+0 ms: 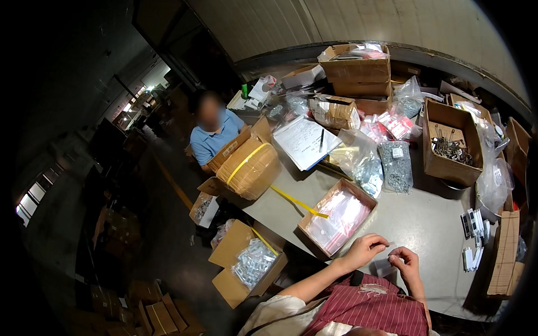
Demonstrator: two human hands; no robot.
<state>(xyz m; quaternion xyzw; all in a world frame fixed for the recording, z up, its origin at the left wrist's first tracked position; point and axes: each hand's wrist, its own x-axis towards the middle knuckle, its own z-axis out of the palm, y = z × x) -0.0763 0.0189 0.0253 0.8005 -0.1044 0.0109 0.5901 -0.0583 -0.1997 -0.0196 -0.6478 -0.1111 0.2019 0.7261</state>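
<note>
Over the near edge of the table, my left hand [365,250] is closed in a pinch. A small pale piece [392,245] shows at its fingertips, too small to name. Close beside it on the right, my right hand [406,262] is curled, thumb against fingers, on a small clear plastic bag [384,268] that hangs below. Just beyond my left hand stands an open cardboard box [307,231] full of flat clear bags [339,219] with red edges. Several white and black metal-looking parts [475,235] lie on the table to the right of my hands.
A cardboard box of metal clips [453,151] stands at the back right, near bagged small hardware [397,168]. A clipboard with paper and pen [305,143] lies farther back. At left are a taped carton [249,168], an open box of bagged parts [255,263] and a person [216,134].
</note>
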